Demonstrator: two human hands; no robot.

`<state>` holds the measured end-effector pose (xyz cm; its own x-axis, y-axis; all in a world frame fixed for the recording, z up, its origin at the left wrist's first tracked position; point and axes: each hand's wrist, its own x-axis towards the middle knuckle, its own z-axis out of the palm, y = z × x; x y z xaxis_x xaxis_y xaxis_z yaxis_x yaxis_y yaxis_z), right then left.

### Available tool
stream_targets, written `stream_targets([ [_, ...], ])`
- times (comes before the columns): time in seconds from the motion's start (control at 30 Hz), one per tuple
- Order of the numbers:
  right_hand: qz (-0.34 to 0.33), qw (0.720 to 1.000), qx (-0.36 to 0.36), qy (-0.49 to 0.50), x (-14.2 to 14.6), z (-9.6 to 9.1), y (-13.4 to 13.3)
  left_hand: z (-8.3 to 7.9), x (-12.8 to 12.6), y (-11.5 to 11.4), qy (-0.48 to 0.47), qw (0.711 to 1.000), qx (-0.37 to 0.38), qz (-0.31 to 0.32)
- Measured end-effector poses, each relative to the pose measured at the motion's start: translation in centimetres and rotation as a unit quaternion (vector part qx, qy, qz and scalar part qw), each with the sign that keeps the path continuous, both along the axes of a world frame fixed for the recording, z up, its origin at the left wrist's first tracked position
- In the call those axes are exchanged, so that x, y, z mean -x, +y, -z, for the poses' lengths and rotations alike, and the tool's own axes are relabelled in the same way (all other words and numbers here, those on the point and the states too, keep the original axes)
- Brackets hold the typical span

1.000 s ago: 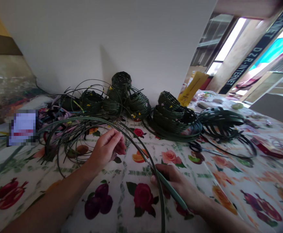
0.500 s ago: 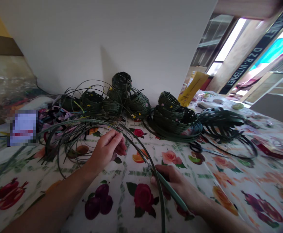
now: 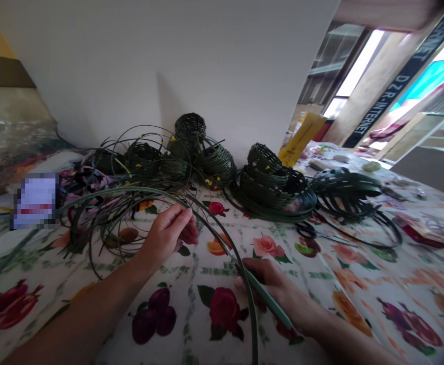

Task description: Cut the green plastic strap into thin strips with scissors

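My left hand (image 3: 167, 234) is curled over a thin dark green strand at the edge of a loose tangle of green weaving strips (image 3: 103, 213), fingertips pinched together. My right hand (image 3: 273, 291) rests on the flowered tablecloth (image 3: 176, 299) and grips a teal-handled tool (image 3: 269, 300) together with a long arched green strip (image 3: 222, 243) that curves from the tangle down past my wrist. Both hands lie near the table's front, about a hand's width apart.
Several small dark green woven baskets (image 3: 271, 182) stand along the white wall (image 3: 176, 66) at the back. Scissors (image 3: 313, 232) lie right of centre near a slatted green weave (image 3: 345, 195). Clutter and a blurred label (image 3: 35, 200) fill the left; a yellow box (image 3: 301, 138) stands far right.
Almost nothing differs; my left fingers have shifted slightly on the strand, and the view has drifted a little.
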<state>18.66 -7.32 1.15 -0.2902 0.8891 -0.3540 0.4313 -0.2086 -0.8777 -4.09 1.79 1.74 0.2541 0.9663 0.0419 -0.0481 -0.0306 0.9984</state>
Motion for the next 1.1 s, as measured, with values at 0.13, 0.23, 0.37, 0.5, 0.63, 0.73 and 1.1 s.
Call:
stream_targets([
  [0.13, -0.003, 1.0, -0.005, -0.008, -0.07, -0.03, 0.04, 0.03, -0.01, 0.04, 0.005, 1.0, -0.002, 0.004],
  [0.23, 0.002, 1.0, -0.001, -0.005, -0.08, 0.11, 0.1, -0.04, -0.08, 0.04, 0.002, 1.0, -0.006, 0.01],
  [0.37, 0.007, 1.0, 0.0, -0.003, -0.02, 0.26, 0.15, -0.11, -0.14, -0.02, 0.005, 1.0, -0.014, 0.012],
  [0.5, 0.02, 1.0, -0.006, -0.004, -0.01, 0.3, 0.09, -0.16, -0.1, -0.12, 0.013, 1.0, -0.019, 0.019],
  [0.63, 0.024, 1.0, -0.001, 0.009, 0.01, 0.33, 0.0, -0.2, -0.1, -0.17, 0.014, 0.999, -0.023, 0.019],
  [0.73, 0.009, 1.0, 0.013, 0.021, 0.04, 0.33, -0.01, -0.14, -0.14, -0.13, 0.008, 1.0, -0.022, 0.019],
  [1.1, -0.009, 1.0, -0.016, -0.016, -0.01, 0.06, 0.07, -0.47, -0.18, -0.27, -0.013, 1.0, 0.004, -0.016],
])
